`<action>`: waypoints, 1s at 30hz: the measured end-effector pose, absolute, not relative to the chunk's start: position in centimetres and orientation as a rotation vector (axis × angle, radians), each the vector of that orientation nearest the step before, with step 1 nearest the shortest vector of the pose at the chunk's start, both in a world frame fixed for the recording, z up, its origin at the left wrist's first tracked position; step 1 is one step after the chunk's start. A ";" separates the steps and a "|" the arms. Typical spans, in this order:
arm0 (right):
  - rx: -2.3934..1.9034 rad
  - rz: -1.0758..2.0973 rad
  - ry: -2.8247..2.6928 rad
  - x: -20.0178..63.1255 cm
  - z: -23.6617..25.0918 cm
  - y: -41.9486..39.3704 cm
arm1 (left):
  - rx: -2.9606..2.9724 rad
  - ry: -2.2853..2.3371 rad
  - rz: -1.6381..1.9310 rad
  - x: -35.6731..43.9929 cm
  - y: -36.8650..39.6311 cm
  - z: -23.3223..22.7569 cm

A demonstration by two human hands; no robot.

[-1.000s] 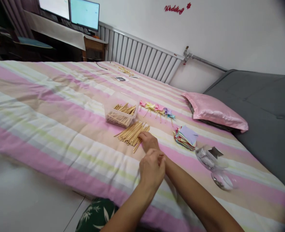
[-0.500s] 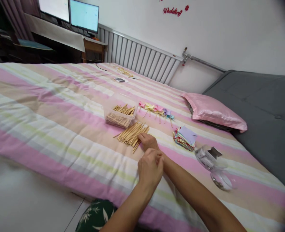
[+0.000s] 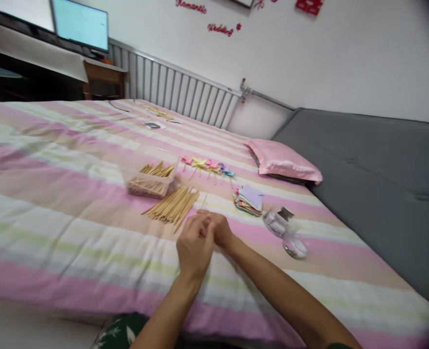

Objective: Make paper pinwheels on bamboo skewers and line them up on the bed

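Two bare hands close together over a pink-and-cream striped bed (image 3: 72,194): left hand (image 3: 195,247) raised, right hand (image 3: 217,228) just behind, fingers meeting. Just beyond, a loose pile of thin wooden sticks (image 3: 173,205); behind it a clear plastic box of sticks (image 3: 151,178). Farther right, small paper pinwheels (image 3: 207,166), stacked coloured paper squares (image 3: 249,199), a tipped clear glass jar (image 3: 278,225).

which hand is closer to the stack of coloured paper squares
Right. The right hand lies on the bed just left of the stack of coloured paper squares; the left hand is farther from it, beside the right hand and nearer the camera.
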State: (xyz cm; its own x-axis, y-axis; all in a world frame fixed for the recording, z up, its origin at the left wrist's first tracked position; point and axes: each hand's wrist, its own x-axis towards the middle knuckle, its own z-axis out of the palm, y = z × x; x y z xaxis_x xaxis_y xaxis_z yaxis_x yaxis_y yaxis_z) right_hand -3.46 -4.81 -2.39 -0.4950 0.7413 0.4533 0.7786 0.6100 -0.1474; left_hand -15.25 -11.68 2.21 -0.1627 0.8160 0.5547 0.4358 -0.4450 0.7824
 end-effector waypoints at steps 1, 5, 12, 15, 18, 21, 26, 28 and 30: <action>-1.210 -0.126 -2.375 -2.5 -2.3 -5.8 | 1.774 1.439 1.649 -15.2 -11.6 2.3; -1.244 -0.170 -2.437 1.2 -2.4 -9.6 | 1.779 1.461 1.621 -14.9 -11.7 2.6; -1.438 -0.169 -2.325 2.5 -2.9 -10.0 | 1.821 1.514 1.557 -12.5 -12.4 2.3; -1.495 -0.150 -2.256 2.4 -2.6 -9.5 | 1.850 1.513 1.516 -11.7 -12.5 1.8; -1.621 -0.140 -2.103 3.9 -1.4 -9.0 | 1.877 1.495 1.489 -11.5 -12.5 1.5; -1.800 -0.161 -1.892 6.9 0.1 -7.6 | 1.881 1.486 1.470 -11.6 -12.3 1.6; -2.053 -0.164 -1.667 11.5 2.1 -3.4 | 1.859 1.495 1.433 -11.7 -11.8 1.8; -2.110 -0.142 -1.648 12.4 2.4 -1.7 | 1.897 1.515 1.340 -11.8 -11.6 1.7; -2.154 -0.124 -1.639 12.9 2.5 -0.2 | 1.981 1.561 1.146 -11.7 -11.5 1.6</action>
State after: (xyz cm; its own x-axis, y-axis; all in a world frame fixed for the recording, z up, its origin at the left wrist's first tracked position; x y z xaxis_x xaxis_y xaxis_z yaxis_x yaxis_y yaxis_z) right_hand 12.85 -0.22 2.49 0.2979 0.8983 0.3230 0.9366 -0.2098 -0.2805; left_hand -11.73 -11.52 1.55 0.0559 0.9286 0.3669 0.6283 -0.3183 0.7099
